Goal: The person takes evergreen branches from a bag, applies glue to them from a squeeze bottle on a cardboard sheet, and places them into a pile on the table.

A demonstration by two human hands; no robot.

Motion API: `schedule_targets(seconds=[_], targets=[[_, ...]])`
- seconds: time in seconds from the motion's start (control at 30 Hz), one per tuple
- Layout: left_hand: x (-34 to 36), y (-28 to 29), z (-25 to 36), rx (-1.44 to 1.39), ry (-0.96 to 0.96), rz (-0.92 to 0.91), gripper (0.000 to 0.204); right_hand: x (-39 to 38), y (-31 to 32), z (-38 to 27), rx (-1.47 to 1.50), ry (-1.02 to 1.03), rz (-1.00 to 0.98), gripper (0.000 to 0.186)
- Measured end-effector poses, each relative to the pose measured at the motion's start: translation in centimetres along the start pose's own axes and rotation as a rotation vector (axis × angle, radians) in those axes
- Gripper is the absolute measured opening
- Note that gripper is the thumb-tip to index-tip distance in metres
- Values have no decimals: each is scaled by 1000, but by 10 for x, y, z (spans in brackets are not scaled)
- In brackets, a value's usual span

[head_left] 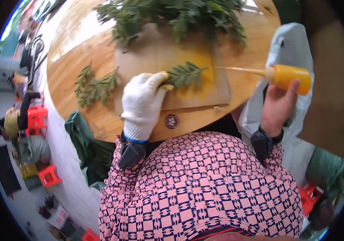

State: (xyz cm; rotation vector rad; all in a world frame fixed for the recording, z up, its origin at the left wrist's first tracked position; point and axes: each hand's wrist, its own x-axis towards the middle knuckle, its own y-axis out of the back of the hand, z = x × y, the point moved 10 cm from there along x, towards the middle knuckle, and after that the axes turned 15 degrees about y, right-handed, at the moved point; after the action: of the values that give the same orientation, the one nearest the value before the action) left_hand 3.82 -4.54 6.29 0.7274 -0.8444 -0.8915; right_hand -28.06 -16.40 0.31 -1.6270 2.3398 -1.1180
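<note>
My left hand (143, 102), in a white knit glove with yellow-stained fingertips, pinches the stem end of a green leafy sprig (187, 74) over a cardboard sheet (144, 60). My right hand (278, 105) is bare and grips a yellow-orange squeeze bottle (292, 78), tilted on its side. Its long thin nozzle (246, 71) points left, with the tip a little short of the sprig's leaves. Yellow stains mark the cardboard under and beyond the sprig. Left of my gloved hand, loose sprigs (95, 87) lie on the round wooden table (69, 60).
A large heap of green foliage (172, 18) covers the table's far side. A white plastic bag (288, 40) hangs by the right edge, and a dark green sack (79, 136) is below the left edge. Red stools (37, 116) and a seated person (13, 120) are farther left.
</note>
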Motion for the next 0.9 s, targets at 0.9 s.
schedule_targets(seconds=[0.9], targets=[[90,79,-37,121,49,284,16,-48,-33,47,443,-368,-52,46]])
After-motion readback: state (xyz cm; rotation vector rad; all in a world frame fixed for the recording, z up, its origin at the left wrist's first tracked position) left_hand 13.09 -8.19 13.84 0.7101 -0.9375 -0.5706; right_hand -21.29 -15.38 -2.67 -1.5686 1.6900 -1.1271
